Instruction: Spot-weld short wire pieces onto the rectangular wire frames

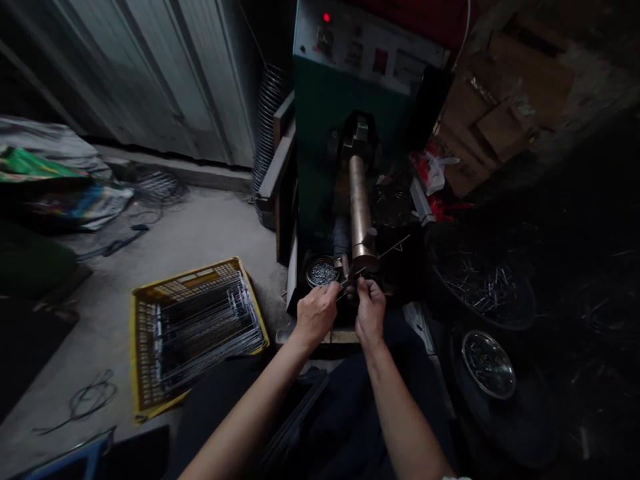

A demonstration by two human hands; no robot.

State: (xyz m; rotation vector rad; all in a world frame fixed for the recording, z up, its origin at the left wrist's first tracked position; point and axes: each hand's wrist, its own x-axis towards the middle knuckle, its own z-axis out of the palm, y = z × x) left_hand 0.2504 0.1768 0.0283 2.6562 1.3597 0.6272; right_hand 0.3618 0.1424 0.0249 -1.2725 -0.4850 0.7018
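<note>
My left hand (317, 310) is closed, its fingertips at a thin dark metal piece (344, 285) just below the machine's copper-coloured cylinder (359, 200). Close by on the right, my right hand (371, 312) is pinched, thumb uppermost, right under the cylinder's lower end. What its fingers hold is too small and dark to make out. A round dish (321, 272) of small shiny metal parts sits just beyond my left hand. The green machine (320, 120) with a lit red lamp stands in front of me. Thin metal wires (295, 417) lie across my lap.
On the left floor, a yellow plastic crate (134, 353) holds many bent wire pieces. To the right are a dark basin (523, 313) of metal pieces and a round clear-rimmed bowl (487, 365). Cardboard (500, 133) lies behind; coiled wire (267, 133) stands beside the machine.
</note>
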